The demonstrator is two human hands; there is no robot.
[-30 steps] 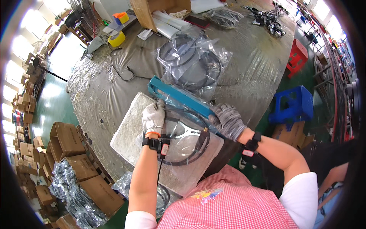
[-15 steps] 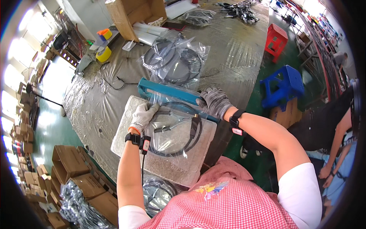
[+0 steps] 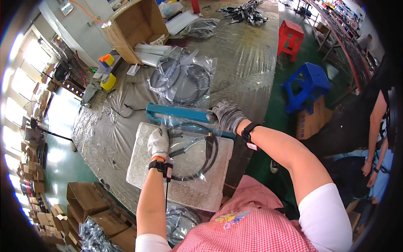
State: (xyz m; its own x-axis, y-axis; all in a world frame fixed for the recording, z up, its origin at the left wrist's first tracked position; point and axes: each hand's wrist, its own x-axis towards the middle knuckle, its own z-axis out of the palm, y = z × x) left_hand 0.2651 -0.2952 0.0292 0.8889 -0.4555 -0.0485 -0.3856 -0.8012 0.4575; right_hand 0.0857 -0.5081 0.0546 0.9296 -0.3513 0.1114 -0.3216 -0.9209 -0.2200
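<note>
Left hand [image 3: 158, 142], gloved: fingers pressed flat on clear bag [image 3: 189, 147] holding coiled black cable [image 3: 208, 153]; grip released, nothing grasped. Right hand [image 3: 226, 116], gloved: grip clenched around far end of blue sealer bar [image 3: 176, 114]. Bag lying on grey pad [image 3: 180, 189] on worktop [image 3: 247, 54], open edge under sealer bar. Beyond sealer: pile of bagged cables [image 3: 184, 77]. Further back: cardboard box [image 3: 132, 25]. Right of worktop, on floor: blue stool [image 3: 306, 82], red stool [image 3: 290, 33].

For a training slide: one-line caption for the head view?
Gloved right hand presses the blue sealer bar while left hand steadies a bagged cable.
</note>
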